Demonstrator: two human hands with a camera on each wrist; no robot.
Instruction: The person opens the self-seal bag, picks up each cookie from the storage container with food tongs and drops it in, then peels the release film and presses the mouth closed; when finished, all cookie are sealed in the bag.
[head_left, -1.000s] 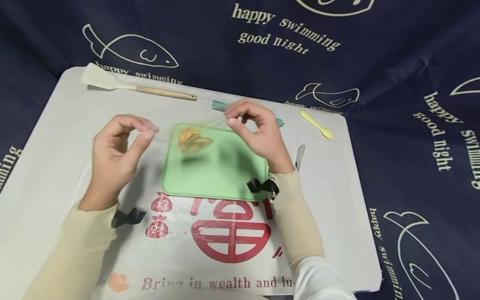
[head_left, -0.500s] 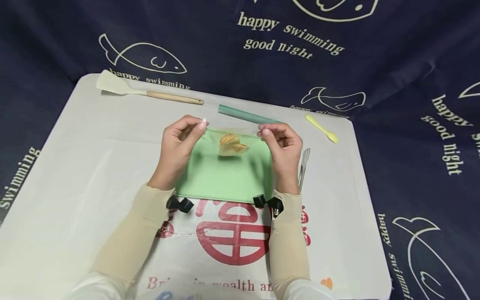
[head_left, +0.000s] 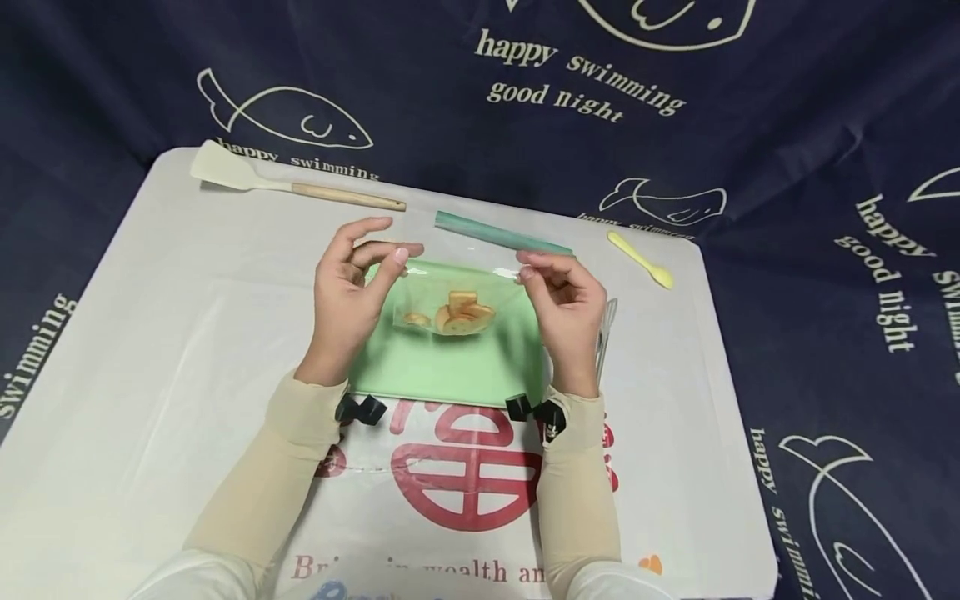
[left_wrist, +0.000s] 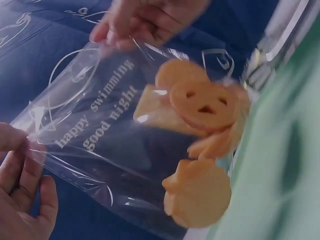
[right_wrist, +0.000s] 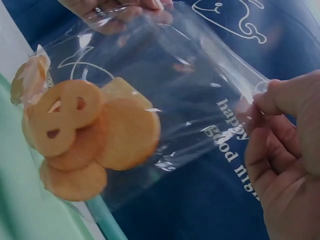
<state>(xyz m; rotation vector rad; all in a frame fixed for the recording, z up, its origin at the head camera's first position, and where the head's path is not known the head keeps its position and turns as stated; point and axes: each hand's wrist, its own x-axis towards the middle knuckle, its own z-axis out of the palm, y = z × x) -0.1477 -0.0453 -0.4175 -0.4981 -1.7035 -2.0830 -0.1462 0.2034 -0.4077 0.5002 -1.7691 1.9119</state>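
Observation:
A clear plastic bag is held up by its top corners. It holds several golden biscuits in its bottom, one with a face cut out, as both wrist views show. My left hand pinches the bag's left corner between thumb and fingers, with the index finger raised. The opposite corner is pinched by my right hand. In the head view, both hands and the bag are over a light green tray. One biscuit sits apart from the others, toward the left of the bag.
A white spatula with a wooden handle lies at the back left. Right of it are a teal stick-like object and a small yellow spoon. A metal utensil is partly hidden behind my right hand.
Both hands have shifted right, the left one more, drawing closer together. The bag now hangs level and spread, its biscuits less bunched. My left index finger has lifted.

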